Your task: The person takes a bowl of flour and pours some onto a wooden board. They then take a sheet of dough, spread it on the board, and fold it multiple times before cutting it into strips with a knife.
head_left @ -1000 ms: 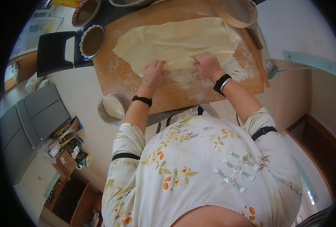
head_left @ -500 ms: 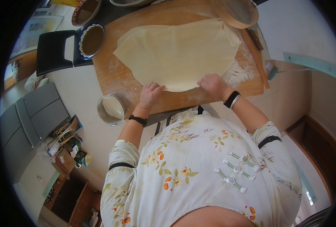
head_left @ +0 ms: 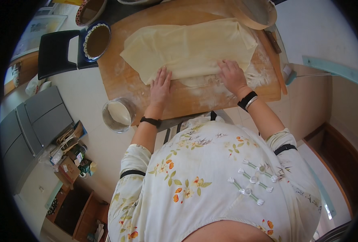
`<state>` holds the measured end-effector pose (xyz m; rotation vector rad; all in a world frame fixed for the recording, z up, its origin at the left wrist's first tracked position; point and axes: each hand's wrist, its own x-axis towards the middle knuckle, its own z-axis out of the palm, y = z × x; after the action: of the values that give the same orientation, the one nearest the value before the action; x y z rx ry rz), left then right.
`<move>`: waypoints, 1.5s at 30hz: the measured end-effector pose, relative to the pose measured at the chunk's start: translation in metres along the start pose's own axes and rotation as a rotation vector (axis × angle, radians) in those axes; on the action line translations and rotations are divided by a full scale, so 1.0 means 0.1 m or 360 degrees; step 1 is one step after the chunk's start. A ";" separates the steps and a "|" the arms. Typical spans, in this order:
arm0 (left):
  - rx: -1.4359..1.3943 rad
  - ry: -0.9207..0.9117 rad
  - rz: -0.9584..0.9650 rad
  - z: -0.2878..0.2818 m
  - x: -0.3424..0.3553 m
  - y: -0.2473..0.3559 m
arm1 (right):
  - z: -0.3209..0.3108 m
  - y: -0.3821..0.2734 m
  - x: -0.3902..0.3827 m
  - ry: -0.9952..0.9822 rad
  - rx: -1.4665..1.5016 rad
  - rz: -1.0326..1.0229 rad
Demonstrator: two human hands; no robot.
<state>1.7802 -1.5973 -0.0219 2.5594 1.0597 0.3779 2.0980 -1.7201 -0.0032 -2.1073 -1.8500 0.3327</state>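
Note:
A wide, thin sheet of pale dough (head_left: 187,48) covers much of the floured wooden board (head_left: 179,101). Its near edge is turned over into a long fold. My left hand (head_left: 161,84) lies on the left part of that fold, palm down, with its fingers stretched forward. On the fold's right part rests my right hand (head_left: 232,76), fingers extended and slightly bent. Neither hand has anything visible gripped in it. Loose flour (head_left: 211,90) shows on the board between my hands and the near side.
A clear tub of flour (head_left: 119,114) sits at the board's near left corner. Brown-filled bowls (head_left: 97,42) stand far left. A round wooden-rimmed sieve (head_left: 263,18), a dark-handled knife (head_left: 273,42) and a slim wooden rolling pin (head_left: 276,68) lie along the right side.
Both hands have moved forward, away from me, and their fingers have straightened. The dough's near edge has been folded over and now lies farther away, exposing floured board.

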 end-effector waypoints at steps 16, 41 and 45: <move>-0.2177 0.0156 -0.2046 0.05 -0.31 0.00 | 0.11 -0.19 -0.20 -0.0076 0.1864 0.1582; -0.3207 0.0856 -0.2608 0.11 0.51 -0.18 | 0.22 0.17 0.50 0.0495 0.3111 0.2521; -0.2994 0.0853 -0.2084 0.19 0.47 -0.23 | 0.19 0.07 0.57 0.0467 0.2777 0.2187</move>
<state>1.8048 -1.5525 -0.0432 -0.0016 1.2026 0.9452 2.1053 -1.6630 -0.0211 -1.3482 0.5224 1.1713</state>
